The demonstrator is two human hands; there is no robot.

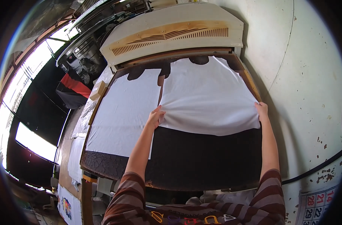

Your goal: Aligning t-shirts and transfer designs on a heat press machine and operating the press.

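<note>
A white cut fabric panel (210,90) stretches between my two hands over a dark flat bed (201,157). My left hand (155,116) is closed on its left edge, and my right hand (261,111) grips the right edge. The near part of the cloth is drawn into folds between them, while its far end, with curved cutouts, lies flat toward the machine. To the left, a second white fabric panel (122,112) lies spread on the same bed. My left forearm passes over this panel's near right corner.
A cream machine housing (174,33) with vent slots and brown stains spans the bed's far end. A pale wall (291,75) rises close on the right. Along the left side are a small beige block (97,90) and a black and red cloth (75,88).
</note>
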